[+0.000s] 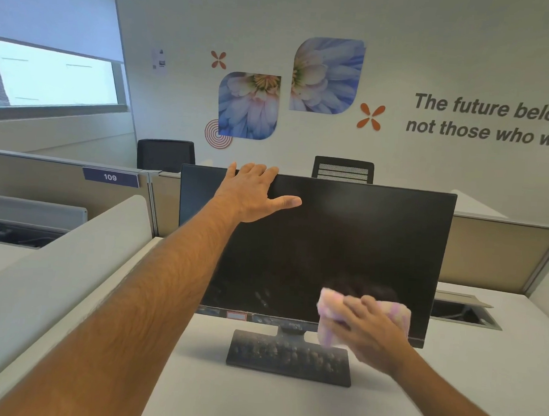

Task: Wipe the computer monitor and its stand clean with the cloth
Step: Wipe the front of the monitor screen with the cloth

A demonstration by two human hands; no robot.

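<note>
A black computer monitor with a dark screen stands on a white desk, on a flat rectangular stand that looks dusty. My left hand grips the monitor's top edge near its left corner, fingers over the back and thumb on the screen. My right hand presses a pink and white cloth against the lower right part of the screen, just above the bottom bezel. The cloth looks blurred and hangs down over the bezel toward the stand.
The white desk has low partitions on the left and behind. An open cable hatch lies at the right behind the monitor. Two black office chairs stand beyond the rear partition by a decorated wall.
</note>
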